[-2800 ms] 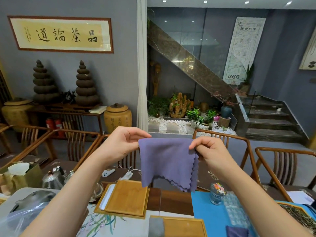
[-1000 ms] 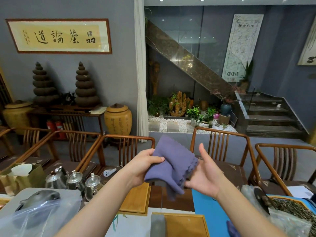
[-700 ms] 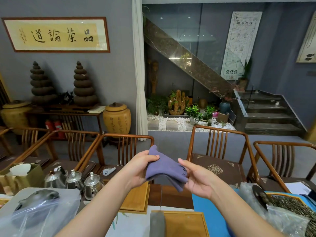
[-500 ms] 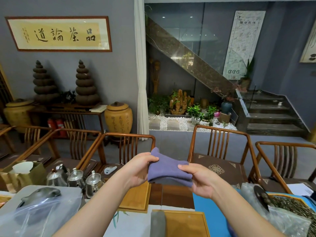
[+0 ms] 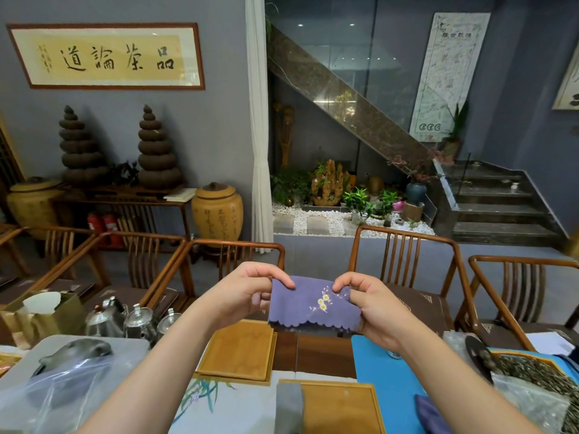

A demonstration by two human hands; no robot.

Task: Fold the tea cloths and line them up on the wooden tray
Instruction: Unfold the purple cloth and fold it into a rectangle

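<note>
Purple tea cloth (image 5: pixel 313 303) pinched between both hands, left (image 5: pixel 241 296), right (image 5: pixel 372 308), grey cloth (image 5: pixel 289 405) on wooden tray (image 5: pixel 344 408)

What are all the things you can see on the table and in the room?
Purple scalloped tea cloth with embroidered yellow flowers: one, held up over table.
Grey folded cloth: one, on near wooden tray.
Bamboo board: one, tan, table middle.
Blue mat: one, right.
Steel teapots: three, silver, left.
Wooden chairs: several, brown, behind table.
Yellow clay jar: one, by wall.
Framed calligraphy: one, wall.
Left hand: grip pinches cloth's top corner.
Right hand: grip pinches other side.
</note>
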